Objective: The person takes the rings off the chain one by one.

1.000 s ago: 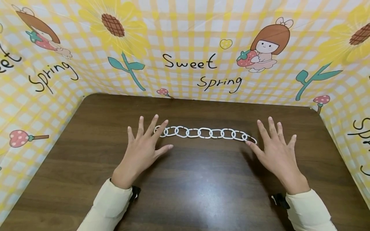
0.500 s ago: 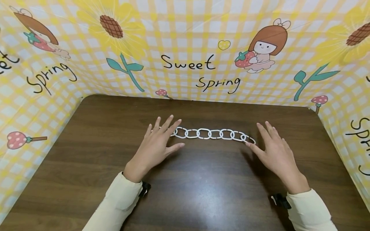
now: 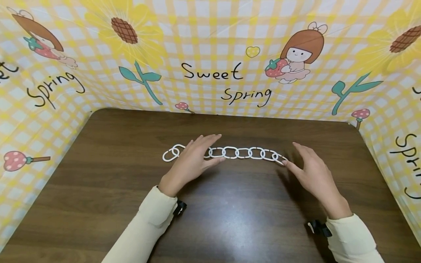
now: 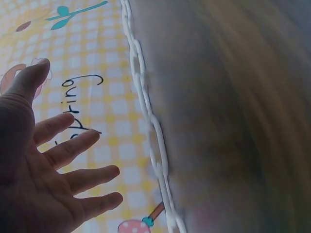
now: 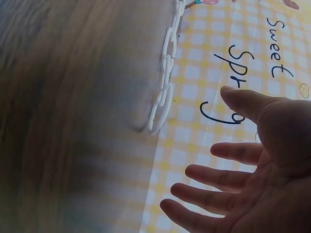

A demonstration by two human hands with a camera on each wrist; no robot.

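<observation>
A chain of white plastic links (image 3: pixel 230 152) lies stretched from left to right across the brown table. My left hand (image 3: pixel 189 160) hovers over the chain's left part and hides some links; two links show to its left. Its fingers are extended and hold nothing, as the left wrist view confirms, where the hand (image 4: pixel 53 160) is apart from the chain (image 4: pixel 141 87). At the chain's right end is my right hand (image 3: pixel 315 175), thumb close to the last link in the head view. The right wrist view shows that hand (image 5: pixel 248 170) with spread fingers, apart from the chain (image 5: pixel 165 82).
The dark wooden table (image 3: pixel 82 204) has rounded far corners. Yellow checked cloth (image 3: pixel 210 40) with printed figures and lettering stands along its back and both sides. Black wrist cameras are strapped at the cream sleeves (image 3: pixel 148 215).
My left hand has moved right above the chain, uncovering its left end links, and its fingers have drawn closer together. The right hand's fingers have also come together; the chain looks almost unmoved.
</observation>
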